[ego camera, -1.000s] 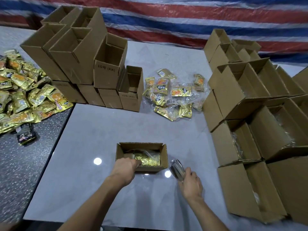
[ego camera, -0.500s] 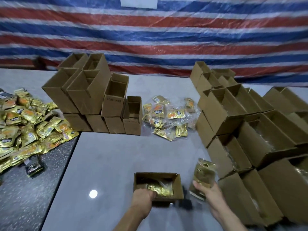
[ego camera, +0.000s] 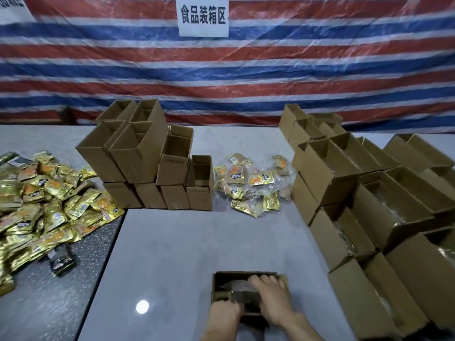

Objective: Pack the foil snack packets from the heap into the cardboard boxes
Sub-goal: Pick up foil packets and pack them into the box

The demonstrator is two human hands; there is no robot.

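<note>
A small open cardboard box (ego camera: 216, 281) stands on the grey table near the front edge. My right hand (ego camera: 269, 297) lies over its opening, fingers spread on a bagged bundle of packets (ego camera: 240, 287) inside it. My left hand (ego camera: 225, 315) grips the box's near left wall. A large heap of gold foil snack packets (ego camera: 46, 212) covers the dark table at the left. A smaller pile of packets in clear bags (ego camera: 253, 184) lies at mid-table.
Stacked open cardboard boxes (ego camera: 138, 156) stand left of centre. More boxes (ego camera: 369, 198), some with clear bags inside, fill the right side. A striped tarp with a paper sign (ego camera: 203, 16) hangs behind. A black packet (ego camera: 60, 260) lies by the heap.
My right hand has carried the bagged bundle from beside the box into the box and now rests on it. The camera has tilted upward.
</note>
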